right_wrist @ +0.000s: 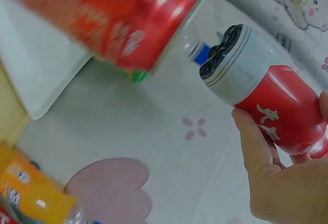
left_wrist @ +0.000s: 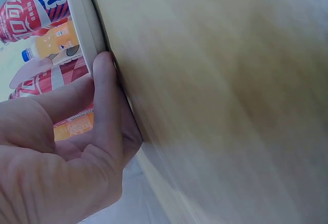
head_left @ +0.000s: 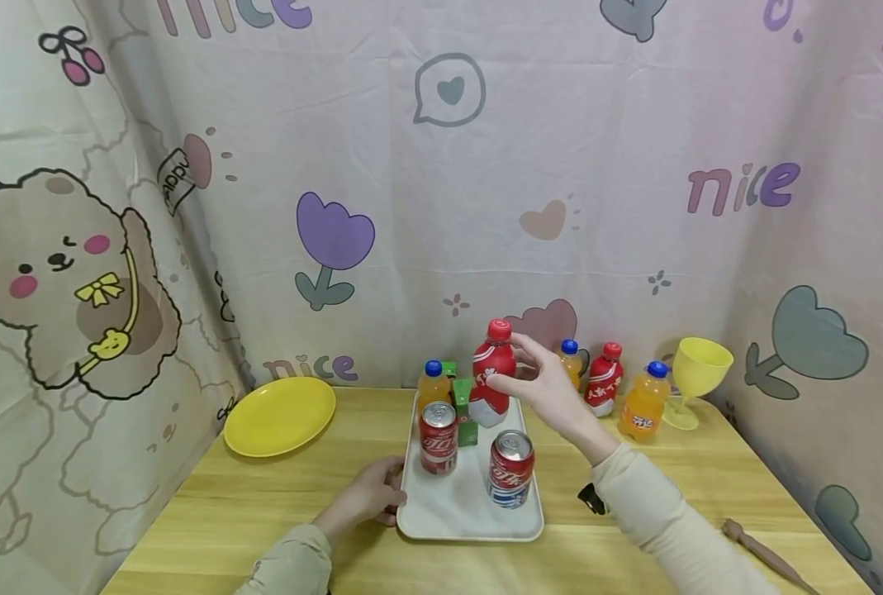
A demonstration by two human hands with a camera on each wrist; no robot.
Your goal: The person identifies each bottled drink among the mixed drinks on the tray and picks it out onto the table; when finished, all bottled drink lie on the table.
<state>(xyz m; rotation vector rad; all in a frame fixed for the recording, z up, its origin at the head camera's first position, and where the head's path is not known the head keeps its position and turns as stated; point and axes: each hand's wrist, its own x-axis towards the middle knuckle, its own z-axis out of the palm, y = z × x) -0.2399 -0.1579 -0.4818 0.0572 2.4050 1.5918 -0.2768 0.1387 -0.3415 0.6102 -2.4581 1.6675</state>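
Observation:
My right hand (head_left: 545,388) holds a red plastic bottle (head_left: 494,364) with a white lower part, raised over the far right of the white tray (head_left: 463,519). In the right wrist view, the bottle's dark ridged base (right_wrist: 221,52) points up and left, with fingers around the red label. At the tray's left side, my left hand (head_left: 372,492) grips the rim between thumb and fingers. On the tray stand two red soda cans, one at left (head_left: 439,438) and one at front right (head_left: 511,471). Behind them are an orange drink bottle (head_left: 433,385) and green cartons (head_left: 467,433), partly hidden.
A yellow plate (head_left: 280,417) lies at the back left of the wooden table. To the tray's right stand another red bottle (head_left: 604,384), two orange drink bottles (head_left: 643,406) and a yellow goblet (head_left: 700,369). A brown stick-like tool (head_left: 768,555) lies at front right. Printed curtains enclose the table.

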